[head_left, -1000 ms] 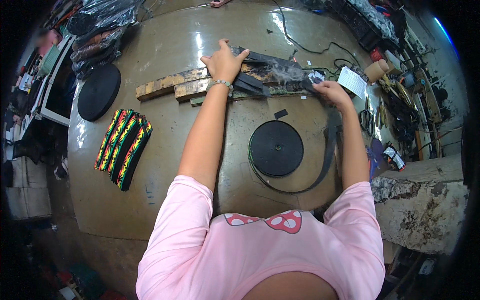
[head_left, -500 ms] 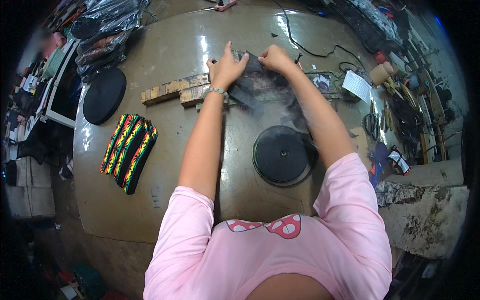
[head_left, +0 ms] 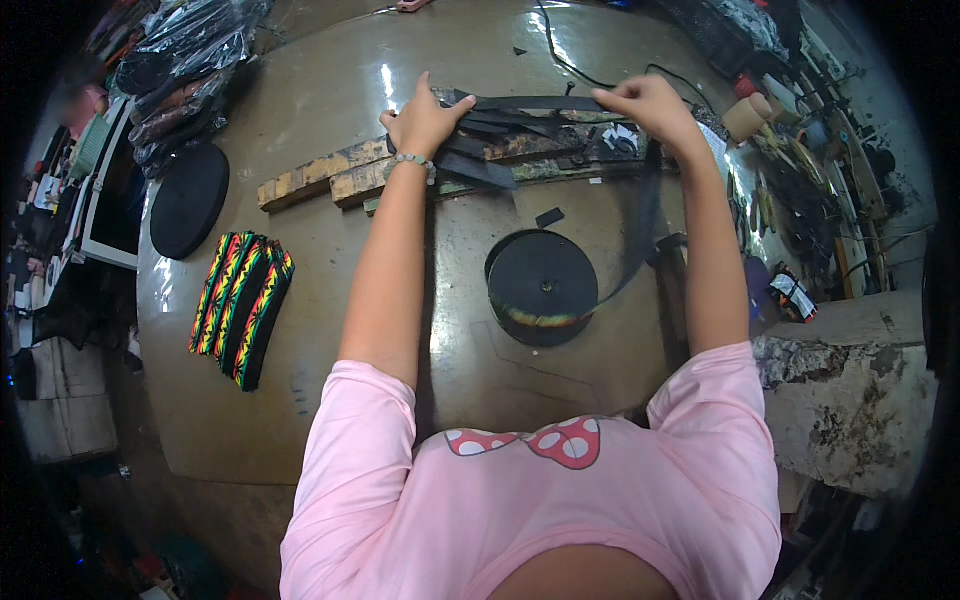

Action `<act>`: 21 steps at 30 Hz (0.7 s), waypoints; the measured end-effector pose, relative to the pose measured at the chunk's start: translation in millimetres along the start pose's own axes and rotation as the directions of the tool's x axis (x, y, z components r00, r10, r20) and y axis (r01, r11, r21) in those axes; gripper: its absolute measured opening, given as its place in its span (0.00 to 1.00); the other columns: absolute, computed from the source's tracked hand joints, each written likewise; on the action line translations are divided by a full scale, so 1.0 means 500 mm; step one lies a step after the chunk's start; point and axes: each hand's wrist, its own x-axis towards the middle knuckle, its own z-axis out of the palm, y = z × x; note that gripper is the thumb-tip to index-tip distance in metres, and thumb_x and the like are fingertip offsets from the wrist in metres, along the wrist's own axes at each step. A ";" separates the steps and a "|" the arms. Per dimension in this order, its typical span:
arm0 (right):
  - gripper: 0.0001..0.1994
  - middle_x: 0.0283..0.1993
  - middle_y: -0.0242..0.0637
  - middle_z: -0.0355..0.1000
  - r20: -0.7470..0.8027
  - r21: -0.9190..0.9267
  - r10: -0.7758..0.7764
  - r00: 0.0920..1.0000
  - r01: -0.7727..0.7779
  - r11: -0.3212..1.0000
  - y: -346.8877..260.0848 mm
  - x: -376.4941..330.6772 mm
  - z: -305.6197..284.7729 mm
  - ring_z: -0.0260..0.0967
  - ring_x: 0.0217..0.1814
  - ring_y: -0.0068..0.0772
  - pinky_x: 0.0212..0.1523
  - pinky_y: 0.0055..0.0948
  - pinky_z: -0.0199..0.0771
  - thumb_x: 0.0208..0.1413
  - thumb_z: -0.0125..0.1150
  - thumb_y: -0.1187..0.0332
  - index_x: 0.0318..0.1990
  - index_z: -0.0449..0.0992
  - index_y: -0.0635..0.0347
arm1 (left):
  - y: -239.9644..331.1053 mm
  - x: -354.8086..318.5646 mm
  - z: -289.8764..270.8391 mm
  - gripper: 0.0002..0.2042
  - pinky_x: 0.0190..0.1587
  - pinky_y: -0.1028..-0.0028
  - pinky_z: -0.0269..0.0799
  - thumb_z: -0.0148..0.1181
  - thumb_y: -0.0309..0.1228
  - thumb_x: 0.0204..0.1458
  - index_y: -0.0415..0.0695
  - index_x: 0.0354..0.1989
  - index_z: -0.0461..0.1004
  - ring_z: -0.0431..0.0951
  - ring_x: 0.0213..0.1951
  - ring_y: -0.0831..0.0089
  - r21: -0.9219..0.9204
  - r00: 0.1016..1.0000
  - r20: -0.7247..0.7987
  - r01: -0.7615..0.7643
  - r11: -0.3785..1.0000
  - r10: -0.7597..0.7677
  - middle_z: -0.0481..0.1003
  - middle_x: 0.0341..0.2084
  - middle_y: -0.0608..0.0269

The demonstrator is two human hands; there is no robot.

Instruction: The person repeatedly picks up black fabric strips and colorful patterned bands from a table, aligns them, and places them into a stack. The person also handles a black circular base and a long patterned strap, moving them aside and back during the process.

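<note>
A band of black webbing (head_left: 540, 103) runs taut between my hands over several wooden bars. My right hand (head_left: 655, 110) pinches it, thumb against fingers. From there the band hangs down to a black roll (head_left: 545, 275), whose lower rim shows a red, yellow and green pattern. My left hand (head_left: 425, 125) rests at the bars with forefinger and thumb spread. Its thumb touches the webbing's left end; the other fingers are partly hidden. Cut black strips (head_left: 475, 168) lie under and beside this hand. A short black piece (head_left: 550, 217) lies just above the roll.
Wooden bars (head_left: 310, 182) cross the table. At left lie folded patterned strips (head_left: 240, 305) and a second black roll (head_left: 190, 200), below plastic-wrapped goods (head_left: 190, 75). A black cable (head_left: 555, 50) runs along the far side. Spools (head_left: 742, 120) and tools crowd the right edge.
My right hand has moved away to the right, drawing the webbing out straight from my left hand. The roll's coloured rim now shows. My left hand has stayed at the bars.
</note>
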 end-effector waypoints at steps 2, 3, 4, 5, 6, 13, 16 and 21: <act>0.18 0.16 0.23 0.64 0.047 0.226 0.187 0.981 -0.192 0.955 0.052 -0.029 0.013 0.55 0.14 0.16 0.17 0.20 0.50 0.48 0.63 0.50 0.26 0.77 0.57 | -0.001 0.000 0.001 0.43 0.57 0.54 0.44 0.56 0.60 0.41 0.44 0.62 0.55 0.77 0.41 0.60 -0.004 1.000 -0.009 -0.003 1.000 0.003 0.78 0.33 0.52; 0.17 0.15 0.21 0.61 0.112 0.337 0.203 0.973 -0.230 0.913 0.073 -0.036 0.033 0.52 0.14 0.15 0.16 0.20 0.47 0.48 0.63 0.50 0.25 0.75 0.54 | -0.001 -0.001 0.001 0.43 0.57 0.54 0.44 0.56 0.60 0.41 0.45 0.62 0.55 0.77 0.41 0.60 0.005 1.000 -0.026 -0.011 1.000 0.011 0.78 0.33 0.53; 0.15 0.15 0.19 0.58 0.168 0.419 0.254 0.953 -0.302 0.856 0.093 -0.044 0.057 0.49 0.14 0.13 0.16 0.19 0.43 0.49 0.63 0.50 0.25 0.74 0.52 | -0.001 -0.001 0.001 0.43 0.57 0.54 0.44 0.56 0.60 0.41 0.45 0.62 0.55 0.77 0.41 0.60 0.015 0.999 -0.042 -0.019 1.000 0.020 0.78 0.33 0.53; 0.14 0.15 0.17 0.55 0.227 0.493 0.297 0.927 -0.373 0.786 0.110 -0.049 0.077 0.46 0.14 0.12 0.16 0.19 0.39 0.49 0.63 0.51 0.24 0.72 0.49 | 0.000 -0.002 0.000 0.43 0.57 0.53 0.44 0.56 0.60 0.41 0.45 0.62 0.56 0.77 0.42 0.60 0.009 1.000 -0.026 -0.017 1.000 0.017 0.78 0.33 0.53; 0.14 0.15 0.16 0.54 0.231 0.527 0.295 0.927 -0.374 0.763 0.124 -0.051 0.094 0.45 0.14 0.12 0.16 0.19 0.39 0.50 0.63 0.51 0.24 0.71 0.49 | 0.001 -0.002 -0.001 0.43 0.57 0.53 0.44 0.56 0.60 0.41 0.45 0.62 0.56 0.77 0.42 0.60 0.004 1.000 -0.012 -0.015 1.000 0.015 0.78 0.33 0.53; 0.16 0.16 0.17 0.54 0.288 0.587 0.297 0.911 -0.413 0.697 0.157 -0.042 0.112 0.44 0.15 0.14 0.17 0.20 0.41 0.48 0.64 0.49 0.24 0.71 0.50 | 0.003 -0.005 -0.005 0.42 0.58 0.52 0.43 0.56 0.60 0.41 0.45 0.61 0.56 0.77 0.42 0.60 -0.009 1.000 0.019 0.000 1.000 0.000 0.78 0.34 0.53; 0.16 0.16 0.17 0.53 0.280 0.563 0.298 0.913 -0.407 0.719 0.157 -0.042 0.112 0.44 0.15 0.14 0.18 0.20 0.41 0.48 0.64 0.50 0.24 0.71 0.50 | 0.001 -0.004 -0.001 0.41 0.58 0.51 0.43 0.57 0.59 0.41 0.45 0.61 0.57 0.77 0.42 0.60 -0.017 1.000 -0.017 -0.014 1.000 0.014 0.78 0.35 0.52; 0.16 0.16 0.18 0.52 0.267 0.558 0.291 0.919 -0.394 0.731 0.157 -0.040 0.126 0.44 0.16 0.14 0.18 0.19 0.41 0.49 0.63 0.50 0.22 0.70 0.50 | 0.001 -0.007 0.001 0.41 0.58 0.51 0.42 0.57 0.58 0.41 0.46 0.61 0.57 0.77 0.42 0.60 -0.015 0.999 -0.043 -0.020 1.000 0.019 0.78 0.35 0.52</act>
